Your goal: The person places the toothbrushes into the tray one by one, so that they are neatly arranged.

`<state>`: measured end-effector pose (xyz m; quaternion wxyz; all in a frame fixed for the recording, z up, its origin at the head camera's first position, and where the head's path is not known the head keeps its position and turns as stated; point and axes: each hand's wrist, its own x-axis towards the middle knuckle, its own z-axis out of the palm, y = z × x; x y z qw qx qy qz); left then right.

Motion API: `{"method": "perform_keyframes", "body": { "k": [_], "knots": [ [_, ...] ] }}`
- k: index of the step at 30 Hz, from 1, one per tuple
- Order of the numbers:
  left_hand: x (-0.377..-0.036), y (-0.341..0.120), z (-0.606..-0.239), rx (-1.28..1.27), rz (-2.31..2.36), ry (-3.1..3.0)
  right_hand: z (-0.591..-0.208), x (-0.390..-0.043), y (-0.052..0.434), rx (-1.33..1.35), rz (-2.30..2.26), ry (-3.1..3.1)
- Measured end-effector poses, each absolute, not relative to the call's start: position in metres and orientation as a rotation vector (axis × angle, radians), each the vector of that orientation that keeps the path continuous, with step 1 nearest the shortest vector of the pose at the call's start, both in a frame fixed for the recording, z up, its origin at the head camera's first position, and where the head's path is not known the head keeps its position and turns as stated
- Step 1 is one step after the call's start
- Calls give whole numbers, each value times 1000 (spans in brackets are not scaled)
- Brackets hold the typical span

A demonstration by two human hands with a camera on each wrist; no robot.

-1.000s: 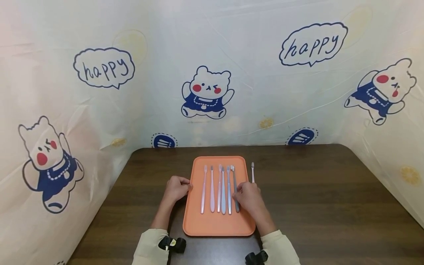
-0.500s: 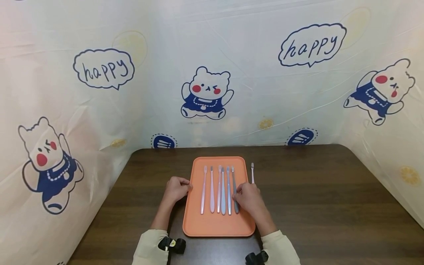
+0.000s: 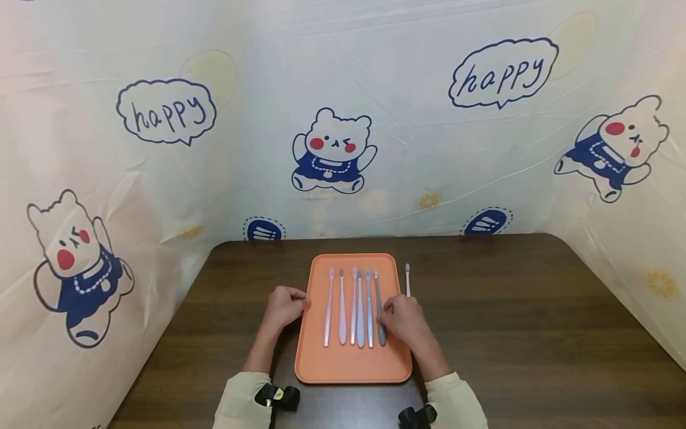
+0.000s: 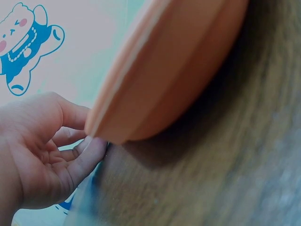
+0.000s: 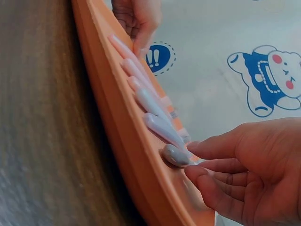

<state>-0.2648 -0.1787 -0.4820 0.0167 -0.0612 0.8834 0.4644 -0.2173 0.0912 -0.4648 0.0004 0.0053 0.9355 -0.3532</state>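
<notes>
An orange tray [image 3: 354, 366] lies on the dark wooden table, with several toothbrushes side by side in it, heads toward the far end. My left hand [image 3: 285, 305] pinches the tray's left rim between thumb and finger, as the left wrist view also shows. At the right end of the row, my right hand [image 3: 406, 319] pinches the handle of a dark grey toothbrush [image 3: 382, 335], which lies on the tray. To its left are a blue toothbrush [image 3: 370, 325], a light blue toothbrush [image 3: 361, 328] and several pink ones, including the leftmost pink toothbrush [image 3: 327, 325].
Another toothbrush [image 3: 408, 277] lies on the table [image 3: 509, 333] just right of the tray, its lower part hidden by my right hand. Behind the table hangs a pale curtain [image 3: 241, 161] with printed bears. Both wrists carry black cameras.
The grey toothbrush has turned slightly in my right hand: its head showed whiter one second ago and looks darker now. Both hands and the tray have stayed nearly in place.
</notes>
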Motion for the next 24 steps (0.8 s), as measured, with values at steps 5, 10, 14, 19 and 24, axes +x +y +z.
{"method": "perform_keyframes", "body": {
  "k": [5, 10, 14, 19, 24],
  "knots": [
    [-264, -179, -482, -190, 1435, 2747, -463, -217, 98, 28, -1167, 2929],
    [-264, -179, -483, -197, 1431, 2752, -461, -217, 104, 46, -1204, 2914],
    [-264, -179, -482, -191, 1430, 2759, -460, -218, 111, 71, -1251, 2901],
    [-264, -179, -481, -191, 1430, 2756, -459, -219, 121, 115, -1291, 2875],
    [-264, -179, -481, -190, 1424, 2766, -463, -223, 132, 116, -1304, 2884]
  ]
}}
